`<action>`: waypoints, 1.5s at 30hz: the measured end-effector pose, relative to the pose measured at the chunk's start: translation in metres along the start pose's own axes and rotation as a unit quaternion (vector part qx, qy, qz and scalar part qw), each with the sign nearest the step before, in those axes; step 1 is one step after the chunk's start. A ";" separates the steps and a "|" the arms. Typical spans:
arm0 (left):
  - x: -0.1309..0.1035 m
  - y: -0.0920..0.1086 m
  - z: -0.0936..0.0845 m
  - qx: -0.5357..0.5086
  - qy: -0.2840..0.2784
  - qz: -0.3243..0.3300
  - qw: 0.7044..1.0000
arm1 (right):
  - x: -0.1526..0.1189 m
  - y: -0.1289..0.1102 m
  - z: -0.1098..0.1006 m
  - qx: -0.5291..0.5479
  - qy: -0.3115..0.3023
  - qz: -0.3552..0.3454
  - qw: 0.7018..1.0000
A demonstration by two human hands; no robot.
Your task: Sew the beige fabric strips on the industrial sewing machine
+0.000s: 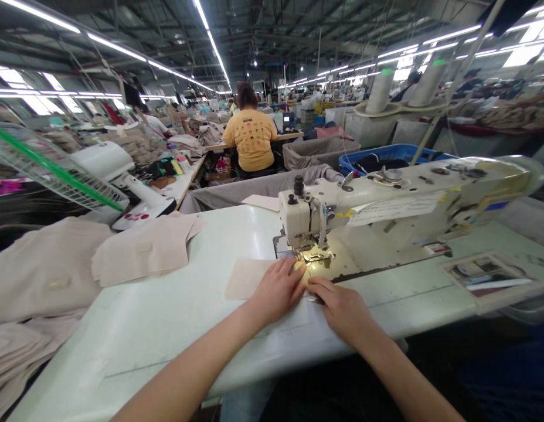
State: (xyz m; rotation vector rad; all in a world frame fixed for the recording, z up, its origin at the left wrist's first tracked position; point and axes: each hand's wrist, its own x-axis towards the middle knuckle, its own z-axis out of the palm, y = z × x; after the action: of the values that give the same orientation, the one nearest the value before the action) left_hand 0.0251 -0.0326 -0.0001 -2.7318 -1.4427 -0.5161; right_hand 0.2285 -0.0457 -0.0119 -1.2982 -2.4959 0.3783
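A small beige fabric piece (245, 278) lies on the pale green table, its right end reaching under the needle area of a white sewing machine (298, 217). My left hand (278, 287) rests on that end, fingers bent and thumb close to the lit presser foot (316, 257), pressing the fabric. Just right of it, my right hand (342, 305) has its fingers closed at the fabric's near edge. A small dark metal object (316, 299) shows beneath the right fingers; its kind is hidden. The fingertips of both hands almost meet in front of the needle.
Stacked beige fabric pieces (144, 249) lie at the left, beside a white fan (140, 193). A tool tray (487, 275) sits in the table's right side. Beyond are a grey cloth-lined bin (254, 186), a blue basket (399, 153) and a seated person in yellow (251, 140).
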 end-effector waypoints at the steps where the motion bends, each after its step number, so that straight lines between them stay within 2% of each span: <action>1: 0.000 0.000 0.000 0.000 0.003 0.001 1.000 | 0.000 0.000 0.000 0.001 0.001 0.000 1.000; 17: 0.001 -0.003 0.000 0.028 -0.006 0.005 1.000 | 0.004 -0.001 -0.003 -0.019 -0.012 -0.018 1.000; 24: -0.019 0.019 -0.002 0.005 -0.018 0.050 0.999 | -0.006 -0.002 -0.001 -0.038 -0.014 -0.034 0.999; 27: -0.022 0.022 -0.006 -0.008 -0.012 0.070 0.997 | -0.007 -0.001 0.001 -0.046 -0.018 -0.032 0.998; 39: 0.013 -0.020 -0.006 -0.018 -0.011 0.062 0.998 | 0.038 0.001 -0.016 -0.045 -0.037 -0.010 0.998; 45: 0.023 -0.035 -0.006 -0.018 0.002 0.070 0.997 | 0.036 0.000 -0.015 -0.037 -0.026 0.004 0.999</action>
State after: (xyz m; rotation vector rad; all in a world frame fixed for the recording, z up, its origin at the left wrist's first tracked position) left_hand 0.0074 0.0051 0.0073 -2.8317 -1.2406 -0.5463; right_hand 0.2144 -0.0142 0.0066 -1.3434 -2.5704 0.3292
